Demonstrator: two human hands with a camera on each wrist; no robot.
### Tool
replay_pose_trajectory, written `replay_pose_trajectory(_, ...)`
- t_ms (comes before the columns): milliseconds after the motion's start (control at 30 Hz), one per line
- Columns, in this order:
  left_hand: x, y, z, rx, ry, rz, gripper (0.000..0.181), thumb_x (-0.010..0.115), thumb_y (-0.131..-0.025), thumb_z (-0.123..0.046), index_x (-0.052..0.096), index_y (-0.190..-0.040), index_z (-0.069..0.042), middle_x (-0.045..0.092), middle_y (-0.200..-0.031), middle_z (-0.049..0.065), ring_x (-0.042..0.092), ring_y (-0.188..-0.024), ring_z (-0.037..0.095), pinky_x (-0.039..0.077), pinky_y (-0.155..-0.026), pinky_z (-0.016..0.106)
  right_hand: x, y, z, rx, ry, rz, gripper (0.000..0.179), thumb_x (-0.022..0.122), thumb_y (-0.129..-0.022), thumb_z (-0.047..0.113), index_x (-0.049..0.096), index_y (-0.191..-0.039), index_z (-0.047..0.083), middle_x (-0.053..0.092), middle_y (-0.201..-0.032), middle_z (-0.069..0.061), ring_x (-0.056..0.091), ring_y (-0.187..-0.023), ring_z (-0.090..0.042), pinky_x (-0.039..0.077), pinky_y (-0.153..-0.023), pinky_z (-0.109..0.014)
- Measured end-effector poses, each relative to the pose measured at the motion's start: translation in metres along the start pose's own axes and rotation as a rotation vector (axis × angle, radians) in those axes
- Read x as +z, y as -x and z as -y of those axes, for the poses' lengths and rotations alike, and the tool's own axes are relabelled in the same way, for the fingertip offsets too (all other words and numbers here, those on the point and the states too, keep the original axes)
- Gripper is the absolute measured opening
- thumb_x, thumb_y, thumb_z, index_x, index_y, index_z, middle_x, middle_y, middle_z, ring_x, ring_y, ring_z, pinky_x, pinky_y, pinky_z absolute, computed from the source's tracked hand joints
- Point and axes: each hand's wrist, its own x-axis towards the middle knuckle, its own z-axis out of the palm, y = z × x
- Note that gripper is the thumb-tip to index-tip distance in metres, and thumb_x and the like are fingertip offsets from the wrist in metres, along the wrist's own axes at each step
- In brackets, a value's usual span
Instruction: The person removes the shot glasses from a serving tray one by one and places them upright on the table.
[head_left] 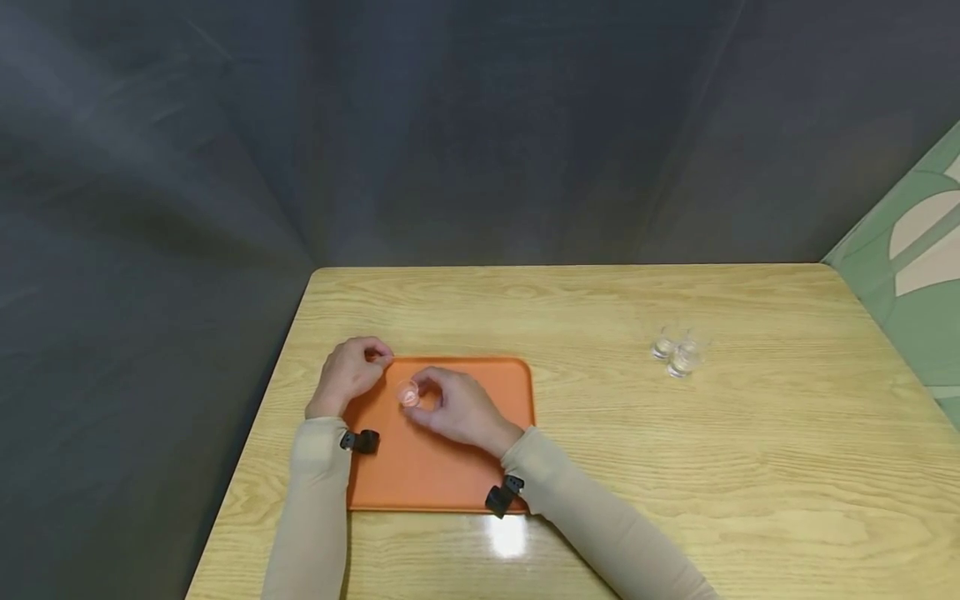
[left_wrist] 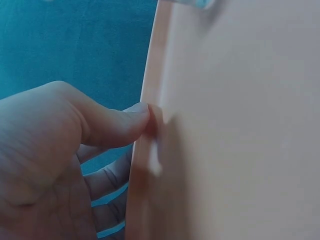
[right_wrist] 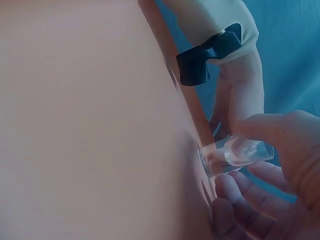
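My right hand (head_left: 461, 408) pinches a small clear shot glass (head_left: 408, 393) between thumb and fingers. The shot glass is over the left back part of an orange tray (head_left: 427, 475), with one end right at the tray's surface in the right wrist view. At the tray's left edge, my left hand (head_left: 351, 373) grips the rim. In the left wrist view its thumb (left_wrist: 122, 125) lies on top of the rim, while the other fingers (left_wrist: 110, 175) are along the outer side, partly hidden by the tray.
Several clear shot glasses (head_left: 678, 354) stand close together on the wooden table (head_left: 675, 483), right of the tray. Dark curtains (head_left: 480, 133) hang behind the table and along its left side. A green patterned panel (head_left: 915, 250) borders the right.
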Motion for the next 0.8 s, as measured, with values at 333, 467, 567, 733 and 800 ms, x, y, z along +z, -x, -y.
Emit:
replay_pose_trajectory(333,0.0004,-0.0005,0.0010,0.012,-0.006,-0.012,0.014,0.068,-0.101,-0.019,0.079,-0.106,-0.012,0.075,-0.109,0.011,0.063,-0.097,0.029,0.047,-0.086,0.041,-0.0011,-0.0002,-0.0006,-0.030,-0.005,-0.030,0.030,0.078,-0.097,0.036,0.075,-0.120,0.018,0.076,-0.107,0.005,0.055,-0.068,-0.004,0.048,-0.066,-0.023)
replay_pose_trajectory(467,-0.0004,-0.0014,0.0006,0.020,-0.006,-0.013,0.014,0.068,-0.101,-0.019,0.079,-0.105,-0.012,0.075,-0.108,0.010,0.063,-0.096,0.028,0.046,-0.085,0.040,-0.0024,-0.0005,-0.0003,-0.036,-0.009,-0.034,0.030,0.079,-0.096,0.035,0.075,-0.120,0.017,0.077,-0.108,0.005,0.056,-0.068,-0.005,0.048,-0.066,-0.022)
replay_pose_trajectory(567,-0.0008,-0.0023,0.0002,0.022,-0.007,-0.011,0.015,0.067,-0.102,-0.020,0.079,-0.106,-0.012,0.074,-0.109,0.011,0.063,-0.096,0.028,0.046,-0.085,0.041,-0.0030,-0.0006,-0.0003,-0.032,-0.025,-0.040,0.030,0.082,-0.094,0.034,0.076,-0.118,0.017,0.077,-0.108,0.005,0.057,-0.069,-0.006,0.049,-0.067,-0.022)
replay_pose_trajectory(733,0.0000,-0.0017,0.0009,0.008,0.003,-0.004,0.015,0.067,-0.102,-0.019,0.079,-0.106,-0.012,0.075,-0.112,0.011,0.063,-0.098,0.029,0.046,-0.087,0.042,-0.0027,0.0001,-0.0005,-0.015,-0.091,-0.020,0.029,0.084,-0.092,0.033,0.077,-0.116,0.017,0.077,-0.106,0.004,0.059,-0.070,-0.006,0.050,-0.066,-0.022)
replay_pose_trajectory(800,0.0006,-0.0016,0.0008,0.004,0.004,-0.003,0.015,0.067,-0.102,-0.019,0.079,-0.107,-0.012,0.075,-0.113,0.012,0.063,-0.099,0.029,0.047,-0.088,0.043,-0.0034,0.0002,-0.0008,-0.003,-0.124,-0.010,0.029,0.085,-0.091,0.033,0.077,-0.114,0.017,0.077,-0.105,0.004,0.061,-0.071,-0.007,0.051,-0.066,-0.022)
